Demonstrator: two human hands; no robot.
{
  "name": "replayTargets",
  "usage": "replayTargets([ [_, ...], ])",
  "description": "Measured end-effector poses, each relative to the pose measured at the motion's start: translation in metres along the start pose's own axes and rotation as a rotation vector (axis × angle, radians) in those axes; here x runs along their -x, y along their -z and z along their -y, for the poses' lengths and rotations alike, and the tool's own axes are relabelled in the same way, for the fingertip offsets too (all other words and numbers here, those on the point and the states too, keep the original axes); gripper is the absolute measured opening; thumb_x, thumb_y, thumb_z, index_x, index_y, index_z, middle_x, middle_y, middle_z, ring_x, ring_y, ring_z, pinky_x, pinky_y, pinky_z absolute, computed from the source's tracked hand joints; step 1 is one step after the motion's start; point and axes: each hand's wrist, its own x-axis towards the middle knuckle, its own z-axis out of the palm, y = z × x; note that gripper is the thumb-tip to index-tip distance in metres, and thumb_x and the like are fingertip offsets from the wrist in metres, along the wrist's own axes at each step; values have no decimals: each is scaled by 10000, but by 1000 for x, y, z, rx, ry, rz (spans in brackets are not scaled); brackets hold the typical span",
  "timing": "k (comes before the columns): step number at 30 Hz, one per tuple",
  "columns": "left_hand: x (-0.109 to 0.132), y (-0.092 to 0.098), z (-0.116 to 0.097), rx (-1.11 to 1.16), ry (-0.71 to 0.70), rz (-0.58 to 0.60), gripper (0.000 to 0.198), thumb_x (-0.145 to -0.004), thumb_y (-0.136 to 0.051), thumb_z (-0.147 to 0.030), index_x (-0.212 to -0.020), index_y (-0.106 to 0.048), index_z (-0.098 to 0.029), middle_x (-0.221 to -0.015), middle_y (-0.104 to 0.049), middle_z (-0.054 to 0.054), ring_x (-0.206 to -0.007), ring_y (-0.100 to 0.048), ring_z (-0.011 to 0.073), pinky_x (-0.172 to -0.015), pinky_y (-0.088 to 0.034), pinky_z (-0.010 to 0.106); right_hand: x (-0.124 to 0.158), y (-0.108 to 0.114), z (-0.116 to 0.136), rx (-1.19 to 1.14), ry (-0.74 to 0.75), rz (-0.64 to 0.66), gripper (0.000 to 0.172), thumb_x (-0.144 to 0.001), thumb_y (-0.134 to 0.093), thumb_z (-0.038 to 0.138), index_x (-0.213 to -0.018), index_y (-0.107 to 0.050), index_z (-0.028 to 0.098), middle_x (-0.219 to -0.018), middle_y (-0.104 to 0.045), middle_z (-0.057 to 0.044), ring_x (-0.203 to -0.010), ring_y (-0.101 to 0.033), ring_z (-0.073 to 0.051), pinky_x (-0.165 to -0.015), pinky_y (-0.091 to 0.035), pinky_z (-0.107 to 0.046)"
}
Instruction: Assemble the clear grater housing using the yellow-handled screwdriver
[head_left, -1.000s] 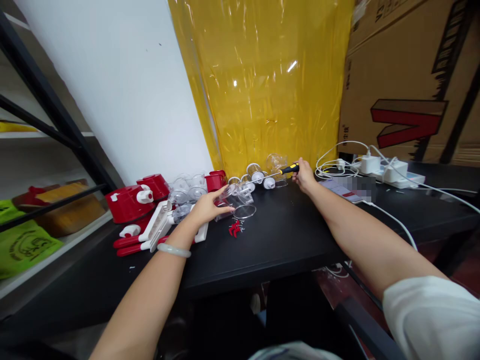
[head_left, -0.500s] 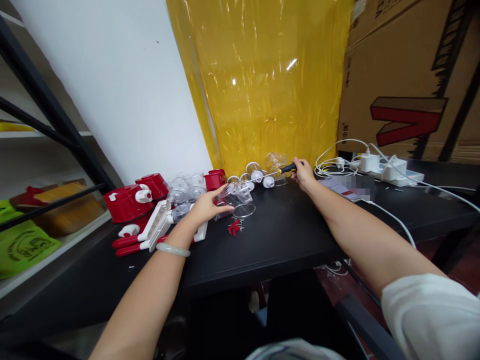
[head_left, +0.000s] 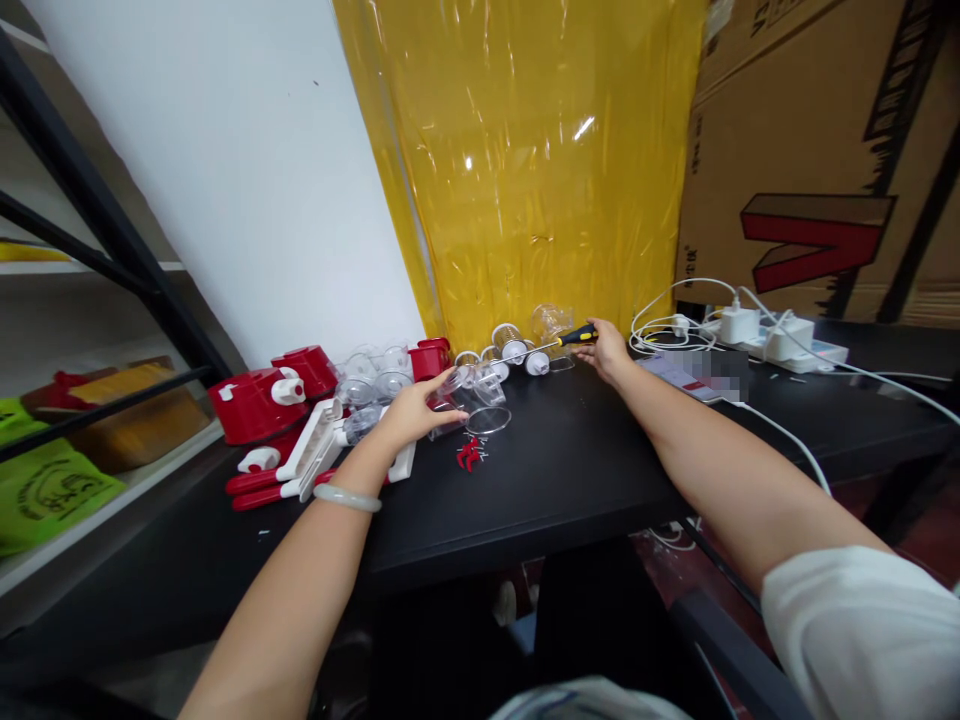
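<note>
Left hand point(head_left: 420, 412): on the clear part, thumb and fingers curved around its near-left side, gripping it; a pale bangle point(head_left: 347, 498) circles the wrist.
Right hand point(head_left: 606, 352): fingers closed round the screwdriver's handle, the arm reaching in from the right.
Screwdriver point(head_left: 577, 335): yellow and black, its thin shaft slanting down and left to the clear part; from where I stand I can't tell what the tip meets.
Clear part point(head_left: 489, 387): at the middle of the black table point(head_left: 555, 480), tilted, its round rim facing this way.
Red clips point(head_left: 469, 455): in a small heap just nearer than that rim, with screws point(head_left: 484, 457) lying among them.
White caps point(head_left: 537, 364): behind the clear part, near the foot of the yellow curtain point(head_left: 540, 180).
Red housings point(head_left: 259, 408): on the left of the table, white knobs on them, red-ended white handles point(head_left: 315, 455) lying in front.
Clear domes point(head_left: 375, 370): clustered between the housings and a red box point(head_left: 430, 360).
Phone point(head_left: 686, 380): beyond the right forearm, partly blurred out, near a power strip point(head_left: 817, 357).
Carton point(head_left: 817, 180): standing at the right, behind the strip.
</note>
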Motion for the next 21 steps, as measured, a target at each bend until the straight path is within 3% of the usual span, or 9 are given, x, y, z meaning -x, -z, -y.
replayTargets([
  [5,0,0,0,15,-2,1,911,-724,-828,-544,-1512,-488,-239,-1351,-692,77,-1238,-647,323,-1084,-461,424,0,1,-2,82,84,-40,242,-951,-533,475,-999,-524,238,-493,-416,113,-322,-401,-87,-368,-326,-177],
  [8,0,0,0,13,-5,-2,915,-723,-826,-547,-1513,-488,-233,-1348,-693,84,-1238,-647,327,-1084,-460,428,-1,2,-1,42,29,-20,311,-974,-429,524,-968,-546,236,-506,-465,80,-358,-478,-111,-390,-381,-195],
  [11,0,0,0,17,-8,-2,916,-724,-822,-543,-1514,-486,-224,-1347,-693,92,-1240,-646,327,-1083,-461,433,-2,2,1,-18,-25,-19,249,-972,-375,405,-996,-561,242,-633,-600,36,-454,-608,-133,-448,-476,-226],
  [15,0,-1,0,9,-1,-7,902,-720,-825,-537,-1507,-495,-244,-1347,-694,82,-1235,-650,327,-1081,-464,435,0,0,2,-37,-40,-49,148,-947,-420,274,-1008,-548,231,-682,-621,37,-492,-649,-128,-453,-485,-211],
  [18,0,0,0,7,2,-6,911,-720,-823,-543,-1513,-486,-249,-1342,-698,76,-1232,-651,323,-1070,-472,431,2,-1,1,16,-2,-32,119,-976,-479,321,-1004,-537,221,-618,-588,51,-419,-587,-108,-395,-410,-175],
  [21,0,0,0,-2,4,-5,922,-719,-822,-550,-1518,-480,-242,-1323,-709,76,-1186,-672,326,-1043,-490,430,2,0,-1,95,91,-61,200,-976,-539,407,-927,-543,212,-492,-471,88,-338,-452,-78,-353,-330,-152],
])
